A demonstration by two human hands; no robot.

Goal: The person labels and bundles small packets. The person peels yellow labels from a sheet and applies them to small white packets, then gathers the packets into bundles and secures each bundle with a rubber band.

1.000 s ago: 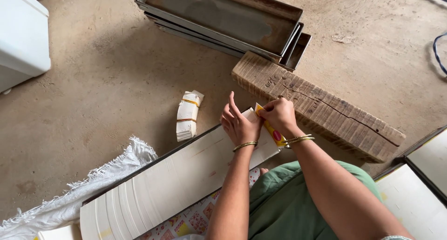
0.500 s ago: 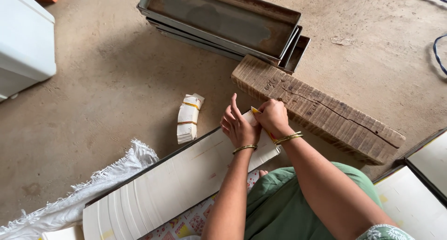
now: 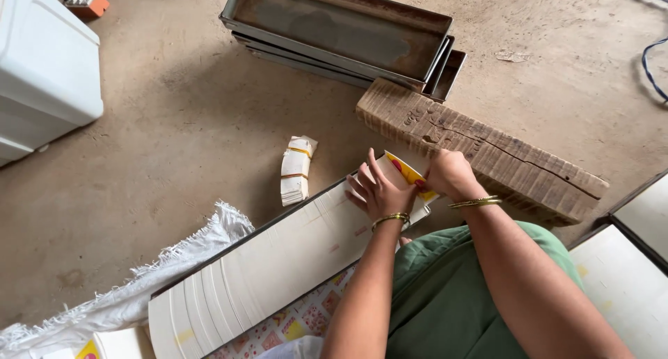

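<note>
A long row of white paper sheets (image 3: 278, 261) lies overlapped on a dark tray across my lap. My left hand (image 3: 376, 188) rests flat on the row's far end, fingers spread. My right hand (image 3: 449, 174) pinches a yellow and red printed sheet (image 3: 407, 172) at that same end, right beside my left hand. Both wrists wear gold bangles. A small bundle of white sheets (image 3: 296, 170) tied with a band lies on the floor just left of my hands.
A brown wooden block (image 3: 487, 150) lies beyond my hands, with stacked metal trays (image 3: 341, 28) behind it. A white container (image 3: 42, 67) stands far left. A white fringed cloth (image 3: 139, 289) lies lower left. More trays (image 3: 640, 254) of white sheets sit at right.
My right hand has slid slightly right and back with the yellow sheet. My left hand stays on the end of the row.
</note>
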